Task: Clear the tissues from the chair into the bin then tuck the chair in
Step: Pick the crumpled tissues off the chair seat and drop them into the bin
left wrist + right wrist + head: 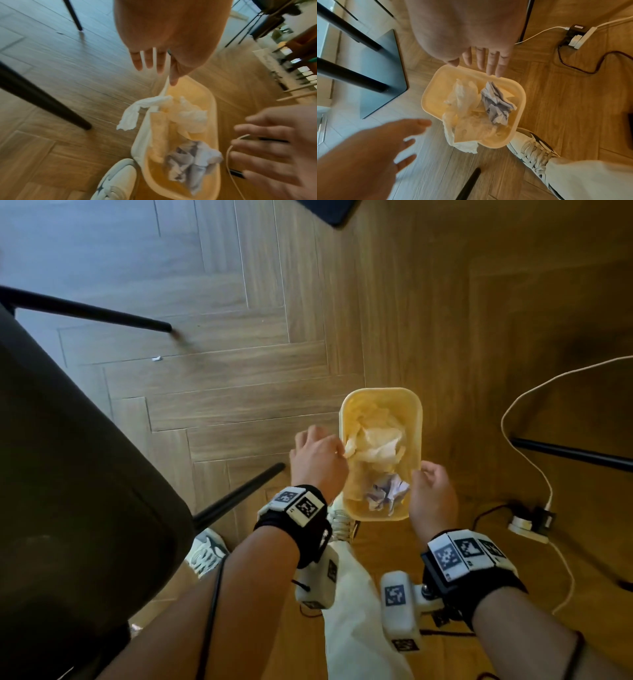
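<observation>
- Head view: a pale yellow bin point(416, 419) stands on the wooden floor point(239, 371), just in front of the person's shoes.
- White tissues point(376, 445) lie crumpled inside the bin, with a ball of greyish paper point(387, 491) nearer the person.
- The left hand point(317, 457) hangs over the bin's left rim; its fingers point down and away, and from here I cannot tell whether they touch the tissue beside them.
- The right hand point(433, 494) hovers over the bin's right rim, fingers loosely bent and holding nothing.
- The dark chair point(78, 474) fills the left side, its black legs splayed on the floor; its seat top is not visible.
- A white cable point(527, 460) runs across the floor to a power strip point(527, 527) at the right.
- Left wrist view: the left hand's fingers point(149, 60) are spread straight and released, above the bin.
- One tissue point(132, 115) hangs over the bin's left rim, partly outside, while the others sit inside.
- The right hand shows blurred at the right edge, fingers extended.
- A white shoe point(116, 180) stands just beside the bin's near corner.
- Right wrist view: the right hand's fingers point(489, 60) are straight and released above the bin's rim.
- The draped tissue spills over the rim on the side toward the left hand, its end outside the bin.
- The left hand appears blurred at the lower left, fingers spread, gripping nothing.
</observation>
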`<action>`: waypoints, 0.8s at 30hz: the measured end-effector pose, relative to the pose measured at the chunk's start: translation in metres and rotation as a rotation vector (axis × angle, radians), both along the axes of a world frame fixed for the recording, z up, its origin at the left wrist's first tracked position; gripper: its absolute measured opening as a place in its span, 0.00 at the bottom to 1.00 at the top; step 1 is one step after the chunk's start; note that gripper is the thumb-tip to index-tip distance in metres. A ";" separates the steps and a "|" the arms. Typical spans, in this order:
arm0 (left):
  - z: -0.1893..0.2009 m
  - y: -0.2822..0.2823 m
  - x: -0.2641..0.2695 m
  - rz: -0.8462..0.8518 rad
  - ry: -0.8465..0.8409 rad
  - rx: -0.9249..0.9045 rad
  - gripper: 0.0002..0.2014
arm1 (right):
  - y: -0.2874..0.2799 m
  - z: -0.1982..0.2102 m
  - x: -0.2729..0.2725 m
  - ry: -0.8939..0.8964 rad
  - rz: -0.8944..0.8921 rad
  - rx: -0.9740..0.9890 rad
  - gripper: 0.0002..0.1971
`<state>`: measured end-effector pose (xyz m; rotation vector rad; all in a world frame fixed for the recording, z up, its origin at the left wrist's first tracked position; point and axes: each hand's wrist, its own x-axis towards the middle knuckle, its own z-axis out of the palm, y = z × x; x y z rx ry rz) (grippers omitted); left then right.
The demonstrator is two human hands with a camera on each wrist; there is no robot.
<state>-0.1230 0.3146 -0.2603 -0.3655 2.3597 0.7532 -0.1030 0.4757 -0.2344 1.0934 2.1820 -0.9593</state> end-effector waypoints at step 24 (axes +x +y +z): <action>0.067 0.019 0.013 0.170 -0.406 0.500 0.17 | 0.007 0.044 -0.011 -0.110 0.119 -0.196 0.07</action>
